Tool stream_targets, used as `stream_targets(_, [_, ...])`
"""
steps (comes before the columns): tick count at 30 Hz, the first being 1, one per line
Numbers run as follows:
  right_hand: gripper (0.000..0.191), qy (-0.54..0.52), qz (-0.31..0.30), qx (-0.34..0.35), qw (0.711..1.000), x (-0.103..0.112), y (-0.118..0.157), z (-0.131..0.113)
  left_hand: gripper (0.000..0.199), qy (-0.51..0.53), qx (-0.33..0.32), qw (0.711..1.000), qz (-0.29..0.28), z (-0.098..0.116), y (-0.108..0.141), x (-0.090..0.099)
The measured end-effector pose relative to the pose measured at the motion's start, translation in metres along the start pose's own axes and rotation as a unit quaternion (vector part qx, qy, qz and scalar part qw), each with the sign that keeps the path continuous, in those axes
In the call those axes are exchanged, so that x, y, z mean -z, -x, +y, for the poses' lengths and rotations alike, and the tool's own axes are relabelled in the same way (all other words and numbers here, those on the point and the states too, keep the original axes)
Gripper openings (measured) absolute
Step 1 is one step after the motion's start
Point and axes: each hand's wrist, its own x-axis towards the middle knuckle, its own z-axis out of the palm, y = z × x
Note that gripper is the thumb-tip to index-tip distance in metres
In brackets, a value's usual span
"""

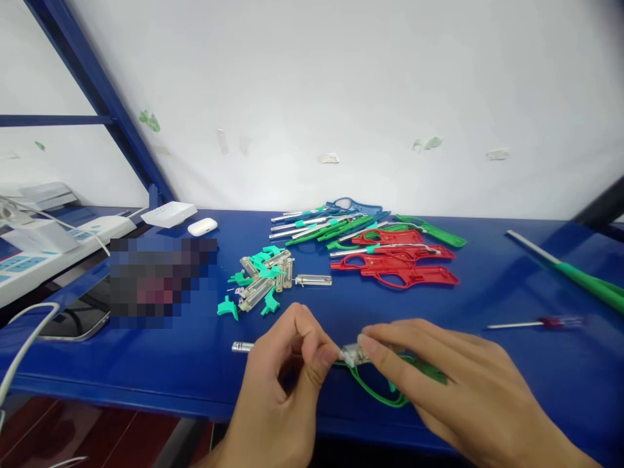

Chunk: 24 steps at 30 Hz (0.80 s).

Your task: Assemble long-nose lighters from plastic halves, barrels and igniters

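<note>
Near the front edge of the blue table, my left hand (287, 383) has thumb and index finger pinched at the left end of a small clear part (355, 355); what lies between the fingertips is too small to name. My right hand (453, 377) holds that clear part between thumb and fingers from the right. Under both hands lies a green lighter casing (375, 394), partly covered. A metal tube (242, 347) sticks out to the left of my left hand. Behind, clear fuel cells (258, 292) and teal triggers (227, 307) lie in a loose pile.
Red casings (409, 270), green casings (433, 232) and blue casings (355, 207) lie at the back. A screwdriver (546, 323) and a green lighter (580, 279) are at the right. A phone (80, 318), white earbud case (202, 226) and power strip (102, 234) sit left.
</note>
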Motion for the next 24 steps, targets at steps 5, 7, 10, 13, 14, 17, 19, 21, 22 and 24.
stream_targets(5, [0.029, 0.045, -0.004, 0.005, 0.999, 0.001, -0.009, -0.003, 0.035, 0.004, 0.007, 0.999, -0.035, -0.001, -0.002, 0.003])
stream_targets(7, [0.032, 0.049, -0.008, 0.009, 0.999, 0.001, -0.007, -0.002, 0.032, 0.011, 0.011, 0.999, -0.05, -0.001, -0.002, 0.004])
stream_targets(10, [0.032, 0.044, -0.016, 0.022, 0.999, 0.002, -0.001, 0.001, 0.032, 0.037, 0.031, 0.997, -0.067, -0.001, -0.002, 0.004])
stream_targets(13, [0.033, 0.028, -0.024, 0.021, 0.999, 0.002, 0.003, 0.002, 0.035, 0.075, 0.055, 0.992, -0.081, 0.0, -0.001, 0.005])
stream_targets(14, [0.034, 0.022, -0.029, 0.021, 0.999, 0.002, 0.004, 0.002, 0.036, 0.087, 0.066, 0.99, -0.087, 0.0, -0.001, 0.006])
stream_targets(17, [0.036, 0.012, -0.036, 0.001, 0.999, 0.002, 0.007, -0.001, 0.04, 0.11, 0.096, 0.983, -0.108, 0.001, -0.001, 0.008])
stream_targets(19, [0.039, 0.009, -0.036, -0.017, 0.999, 0.001, 0.009, -0.003, 0.041, 0.118, 0.109, 0.98, -0.116, 0.002, -0.001, 0.009])
stream_targets(21, [0.042, 0.011, -0.035, -0.03, 0.999, 0.001, 0.01, -0.003, 0.042, 0.125, 0.116, 0.978, -0.12, 0.003, -0.002, 0.009])
stream_targets(22, [0.043, 0.012, -0.033, -0.024, 0.999, 0.001, 0.01, -0.003, 0.042, 0.128, 0.12, 0.977, -0.12, 0.004, -0.002, 0.009])
stream_targets(24, [0.042, 0.021, -0.027, -0.002, 0.999, 0.001, 0.008, -0.001, 0.044, 0.135, 0.12, 0.977, -0.116, 0.005, -0.002, 0.008])
